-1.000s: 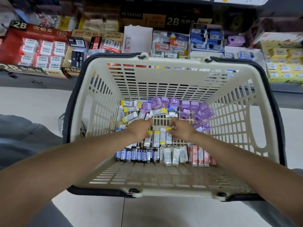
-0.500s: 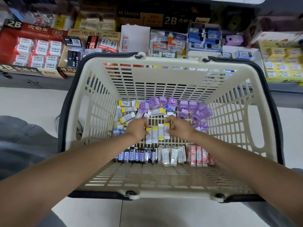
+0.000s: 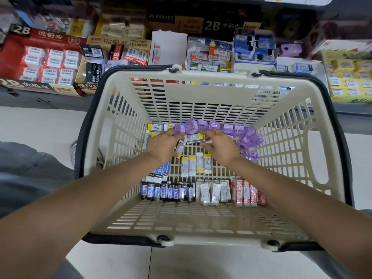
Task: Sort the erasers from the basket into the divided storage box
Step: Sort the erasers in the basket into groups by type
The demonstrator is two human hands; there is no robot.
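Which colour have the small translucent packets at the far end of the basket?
The small translucent packets are purple, clearest in the head view.

Basket [image 3: 201,93]: cream slotted plastic, matt; black handles [image 3: 338,121] smooth. Purple erasers [image 3: 249,137] in clear glossy wrap. Yellow-banded erasers [image 3: 196,164] sleeved in paper. Floor [image 3: 40,125]: pale, smooth tile. Shelf boxes [image 3: 42,57]: printed card.

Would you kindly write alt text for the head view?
Both hands, left hand and right hand, reach into a cream basket, gathering yellow-banded erasers beside purple erasers; sorted rows lie nearer.
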